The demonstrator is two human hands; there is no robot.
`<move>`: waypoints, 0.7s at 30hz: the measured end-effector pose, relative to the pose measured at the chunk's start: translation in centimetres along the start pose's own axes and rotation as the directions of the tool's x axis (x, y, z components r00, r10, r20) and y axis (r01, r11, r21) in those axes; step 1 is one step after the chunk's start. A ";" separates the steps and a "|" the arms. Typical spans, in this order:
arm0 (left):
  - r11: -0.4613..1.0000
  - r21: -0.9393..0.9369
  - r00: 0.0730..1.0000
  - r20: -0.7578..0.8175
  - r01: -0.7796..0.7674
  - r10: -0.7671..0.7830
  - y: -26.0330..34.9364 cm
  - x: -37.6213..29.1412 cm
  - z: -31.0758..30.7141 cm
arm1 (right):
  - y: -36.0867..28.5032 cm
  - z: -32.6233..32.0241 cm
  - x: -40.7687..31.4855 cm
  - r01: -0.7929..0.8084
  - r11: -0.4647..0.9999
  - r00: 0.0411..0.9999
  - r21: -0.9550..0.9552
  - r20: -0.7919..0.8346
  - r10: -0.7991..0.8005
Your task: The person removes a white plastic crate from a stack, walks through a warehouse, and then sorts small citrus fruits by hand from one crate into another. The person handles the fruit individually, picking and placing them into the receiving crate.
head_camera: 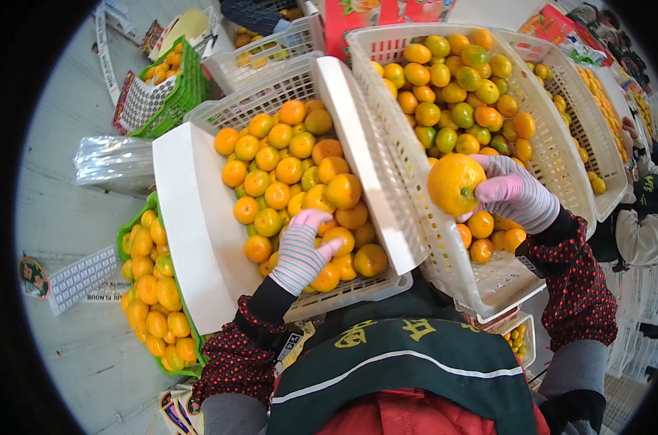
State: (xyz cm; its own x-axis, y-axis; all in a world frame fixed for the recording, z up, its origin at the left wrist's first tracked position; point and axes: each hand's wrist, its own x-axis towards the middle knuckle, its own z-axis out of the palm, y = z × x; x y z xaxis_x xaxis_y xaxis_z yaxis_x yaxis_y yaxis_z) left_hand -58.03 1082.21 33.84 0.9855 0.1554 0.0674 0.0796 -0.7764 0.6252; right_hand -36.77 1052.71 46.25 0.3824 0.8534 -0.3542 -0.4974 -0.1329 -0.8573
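Note:
Striped pink-and-grey gloves cover both my hands. My right hand grips a large orange citrus fruit, its stem end facing up, over the near side wall of the right white plastic crate. That crate is heaped with orange and greenish citrus. Over the lower part of the left crate, my left hand reaches down with its thumb and fingers apart around an orange fruit; whether they press on it cannot be told. White card lines both long sides of this left crate, which holds many orange fruits.
Green baskets of citrus stand at the lower left and upper left. Clear plastic bags lie between them. Another white crate is behind, with a person's sleeve over it. More crates and people are at the right.

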 end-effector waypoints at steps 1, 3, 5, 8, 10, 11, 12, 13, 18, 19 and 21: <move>0.951 -0.301 0.997 -0.010 0.067 -0.073 1.1 0.2 -1.0 | 0.1 1.2 0.5 0.059 0.989 0.998 -0.132 -0.008 -0.061; 0.566 -0.779 0.962 0.190 0.268 -0.194 3.6 0.0 -2.6 | 0.7 4.1 1.9 0.144 0.947 0.987 -0.285 -0.021 -0.157; 0.088 -0.913 0.917 0.395 0.398 -0.045 5.3 0.7 -3.8 | 1.4 7.2 3.5 0.237 0.836 0.965 -0.495 0.022 -0.261; 0.029 -0.918 0.908 0.395 0.395 0.143 4.9 1.6 -4.7 | 2.1 10.1 5.6 0.392 0.636 0.917 -0.664 0.226 -0.330; 0.071 -0.895 0.892 0.445 0.440 0.076 2.3 0.6 -5.5 | 1.8 9.4 5.9 0.554 0.417 0.820 -0.720 0.388 -0.421; 0.086 -0.910 0.912 0.409 0.405 0.041 0.9 0.0 -5.2 | 1.5 8.0 5.7 0.522 0.353 0.817 -0.776 0.336 -0.469; 0.103 -0.923 0.928 0.372 0.370 0.006 -0.8 -0.8 -4.8 | 1.1 5.8 5.3 0.464 0.298 0.809 -0.834 0.263 -0.525; 0.093 -0.889 0.894 0.447 0.449 -0.042 -3.0 -1.6 -5.0 | 0.8 2.8 4.7 0.373 0.452 0.829 -0.811 0.073 -0.554; 0.729 -0.512 0.889 0.314 0.454 -0.333 -8.6 -4.1 -1.8 | 2.3 -19.6 1.0 -0.368 0.372 0.728 -0.852 -0.513 -0.454; 0.789 -0.399 0.878 0.310 0.468 -0.364 -9.0 -4.2 -1.4 | 3.5 -23.2 -0.4 -0.470 0.243 0.744 -0.848 -0.529 -0.408; 0.795 -0.395 0.879 0.330 0.460 -0.344 -9.3 -4.2 -1.0 | 5.6 -27.8 -2.0 -0.586 0.183 0.735 -0.790 -0.613 -0.289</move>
State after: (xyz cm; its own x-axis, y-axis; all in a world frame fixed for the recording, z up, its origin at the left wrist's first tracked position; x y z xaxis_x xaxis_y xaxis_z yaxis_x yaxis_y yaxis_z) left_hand -63.05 1089.39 28.48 0.8883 0.2017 -0.4127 0.4573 -0.3049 0.8354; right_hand -18.65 1036.29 31.81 0.9022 0.3575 -0.2412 0.3000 -0.9221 -0.2443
